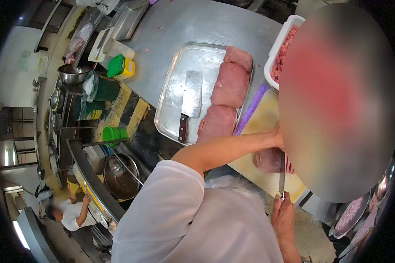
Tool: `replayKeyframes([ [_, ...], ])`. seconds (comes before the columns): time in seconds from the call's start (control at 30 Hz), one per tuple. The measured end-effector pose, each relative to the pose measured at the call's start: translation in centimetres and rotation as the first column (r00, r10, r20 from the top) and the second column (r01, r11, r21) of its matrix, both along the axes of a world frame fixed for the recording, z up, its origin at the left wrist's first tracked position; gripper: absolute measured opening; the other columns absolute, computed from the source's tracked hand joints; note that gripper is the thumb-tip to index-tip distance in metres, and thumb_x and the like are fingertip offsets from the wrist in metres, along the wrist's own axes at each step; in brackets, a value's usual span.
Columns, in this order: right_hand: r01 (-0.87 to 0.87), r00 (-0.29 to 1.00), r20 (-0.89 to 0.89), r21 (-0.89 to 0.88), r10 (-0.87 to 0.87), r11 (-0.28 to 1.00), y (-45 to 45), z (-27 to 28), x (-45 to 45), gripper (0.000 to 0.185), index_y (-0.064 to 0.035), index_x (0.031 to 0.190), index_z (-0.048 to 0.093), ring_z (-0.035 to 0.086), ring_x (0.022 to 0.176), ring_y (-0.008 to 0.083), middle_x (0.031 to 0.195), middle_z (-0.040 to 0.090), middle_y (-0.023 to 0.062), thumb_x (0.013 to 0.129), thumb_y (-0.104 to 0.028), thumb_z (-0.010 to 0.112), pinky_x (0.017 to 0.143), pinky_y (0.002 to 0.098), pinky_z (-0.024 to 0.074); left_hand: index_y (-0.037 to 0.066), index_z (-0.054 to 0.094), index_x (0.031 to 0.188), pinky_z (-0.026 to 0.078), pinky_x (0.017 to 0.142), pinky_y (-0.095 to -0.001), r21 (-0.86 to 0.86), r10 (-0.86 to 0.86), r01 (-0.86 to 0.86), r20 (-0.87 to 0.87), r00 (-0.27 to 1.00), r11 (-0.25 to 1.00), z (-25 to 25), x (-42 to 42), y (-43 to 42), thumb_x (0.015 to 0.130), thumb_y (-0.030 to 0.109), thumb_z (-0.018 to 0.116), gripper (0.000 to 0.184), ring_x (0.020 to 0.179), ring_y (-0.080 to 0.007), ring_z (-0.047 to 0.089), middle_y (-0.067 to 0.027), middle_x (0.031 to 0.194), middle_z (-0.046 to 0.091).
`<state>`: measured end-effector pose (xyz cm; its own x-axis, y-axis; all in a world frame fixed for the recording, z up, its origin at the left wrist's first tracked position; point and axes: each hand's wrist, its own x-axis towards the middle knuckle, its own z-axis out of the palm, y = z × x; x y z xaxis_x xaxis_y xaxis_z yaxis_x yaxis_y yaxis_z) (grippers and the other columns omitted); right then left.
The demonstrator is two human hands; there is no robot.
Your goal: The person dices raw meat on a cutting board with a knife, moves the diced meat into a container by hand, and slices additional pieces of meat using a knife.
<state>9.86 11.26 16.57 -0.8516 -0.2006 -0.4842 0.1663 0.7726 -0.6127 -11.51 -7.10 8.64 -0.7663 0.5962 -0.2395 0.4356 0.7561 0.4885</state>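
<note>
My left hand (277, 133) is at the upper end of a piece of meat (268, 160) on the pale cutting board (264, 113); its fingers are hidden by the blurred area. My right hand (284, 211) is closed around the handle of a knife (282, 179), whose blade lies across the meat's edge beside some cut strips (289, 165). A metal tray (167, 94) on the steel table holds several large slabs of meat (231, 85) and a cleaver (192, 98) with a dark handle.
A white tub (271, 56) of diced meat stands by the board, with a purple cloth (253, 108) beside the tray. A yellow container (128, 69) with a green lid is near the table's edge. Another person (74, 212) works at the lower left. Blur covers the right side.
</note>
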Motion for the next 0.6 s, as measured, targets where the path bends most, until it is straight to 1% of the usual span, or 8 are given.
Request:
replayKeyframes([
  [0.07,-0.03,0.994,-0.106,-0.059,0.023,0.998,-0.2,-2.9,-0.4,0.033,0.0093,0.125,0.057,0.066,0.061,0.0392,0.067,0.063,0.0203,0.107,-0.019,0.052,0.058,0.0463,0.0483,0.004,0.079,0.075,0.059,0.072,-0.0456,0.027,0.027,-0.026,-0.04,0.999,0.999,-0.1,-0.4,-0.7,0.065,0.029,0.07,0.028,0.076,-0.0371,0.075,-0.0223,0.079,0.075],
  [0.13,0.014,1.0,0.011,-0.096,-0.013,0.995,-0.2,-4.1,-0.6,0.033,0.0094,0.126,0.057,0.066,0.063,0.0396,0.069,0.064,0.0206,0.107,-0.018,0.052,0.061,0.0466,0.0487,0.003,0.078,0.072,0.058,0.068,-0.0486,0.075,0.028,-0.021,-0.093,0.995,0.997,-0.7,-0.1,-0.5,0.065,0.025,0.069,0.025,0.072,-0.0408,0.074,-0.023,0.076,0.073],
  [0.23,0.032,0.997,0.067,-0.032,-0.03,0.999,-0.2,-4.7,-0.6,0.033,0.0092,0.126,0.057,0.067,0.067,0.0385,0.072,0.065,0.0216,0.108,-0.018,0.052,0.064,0.0469,0.0492,0.003,0.079,0.078,0.057,0.068,-0.0498,0.076,0.115,-0.107,-0.116,0.987,0.991,-1.6,0.4,0.2,0.063,0.024,0.07,0.027,0.072,-0.0407,0.074,-0.0226,0.076,0.074],
  [0.33,0.015,0.99,-0.138,-0.085,-0.027,0.996,0.6,-6.2,0.1,0.035,0.0089,0.126,0.057,0.067,0.067,0.0338,0.07,0.063,0.0213,0.107,-0.021,0.054,0.065,0.0459,0.0487,0.0,0.077,0.095,0.055,0.08,-0.0492,0.089,0.135,-0.124,-0.125,0.983,0.988,-1.5,0.4,0.3,0.068,0.021,0.07,0.035,0.094,-0.0388,0.073,-0.0228,0.095,0.075],
  [0.43,0.132,0.989,0.08,-0.039,-0.128,0.991,1.1,-4.8,0.3,0.038,0.0092,0.123,0.059,0.065,0.066,0.0344,0.07,0.062,0.021,0.107,-0.025,0.056,0.064,0.0451,0.0484,0.0,0.069,0.111,0.048,0.097,-0.0485,0.409,0.271,-0.099,-0.389,0.881,0.907,-1.8,1.3,0.2,0.075,0.018,0.071,0.04,0.122,-0.0382,0.061,-0.0221,0.118,0.068],
  [0.53,0.09,0.993,-0.071,-0.114,-0.098,0.989,4.2,-6.3,4.3,0.044,0.0096,0.12,0.06,0.061,0.061,0.0296,0.068,0.061,0.0175,0.107,-0.032,0.057,0.061,0.0423,0.0478,0.002,0.061,0.127,0.039,0.109,-0.0497,0.589,0.408,-0.154,-0.327,0.852,0.794,-1.1,6.2,-1.6,0.08,0.017,0.075,0.052,0.136,-0.0403,0.046,-0.02,0.132,0.057],
  [0.6,0.211,0.977,0.067,-0.144,-0.203,0.967,6.4,-6.7,7.2,0.046,0.0094,0.118,0.061,0.058,0.058,0.0248,0.066,0.058,0.014,0.107,-0.035,0.057,0.058,0.0398,0.047,0.004,0.057,0.136,0.037,0.112,-0.0534,0.569,0.379,-0.175,-0.261,0.888,0.804,-1.2,10.6,-2.8,0.077,0.022,0.081,0.066,0.139,-0.0426,0.043,-0.0208,0.139,0.052],
])
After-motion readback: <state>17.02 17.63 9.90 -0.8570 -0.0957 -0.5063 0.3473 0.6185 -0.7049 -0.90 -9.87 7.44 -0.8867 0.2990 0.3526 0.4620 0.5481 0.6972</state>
